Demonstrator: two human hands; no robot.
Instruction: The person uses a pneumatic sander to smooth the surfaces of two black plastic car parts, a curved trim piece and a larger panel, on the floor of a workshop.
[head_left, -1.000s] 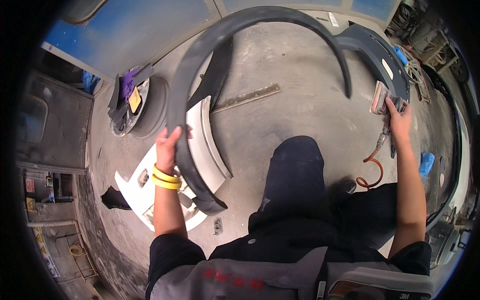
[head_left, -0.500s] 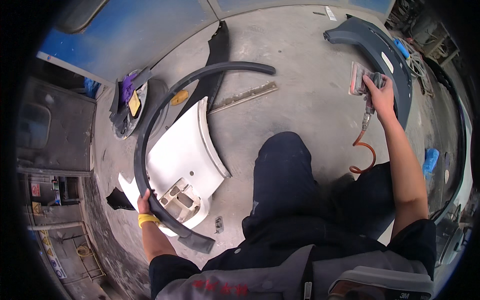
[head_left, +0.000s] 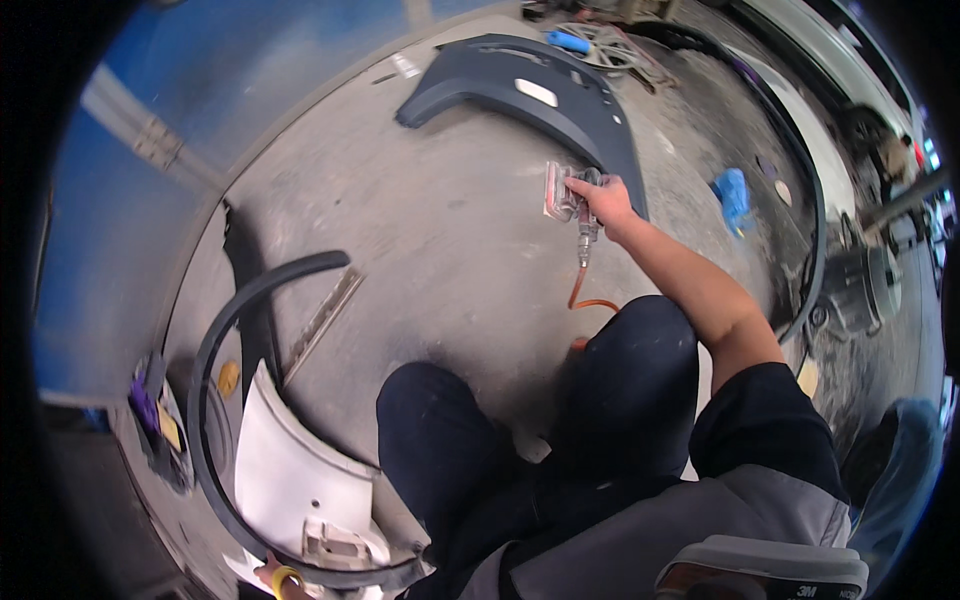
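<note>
My right hand is closed around an air sander with a flat rectangular pad, held off the floor. An orange air hose hangs from its fitting toward my knee. Low on the left, my left hand grips a long black curved wheel arch trim, its fingers partly hidden. The trim arcs around a white car body panel that has a cut-out recess. Just beyond the sander lies a dark grey fender with a pale oblong patch.
A flat metal strip and a narrow black panel lie left of my knees. Farther left are a purple cloth and a yellow piece. Blue plastic and a large black curved trim are at right. A blue wall bounds the left.
The view has swung right, so the floor and panels appear farther left. Both hands keep their holds, on the trim and the sander.
</note>
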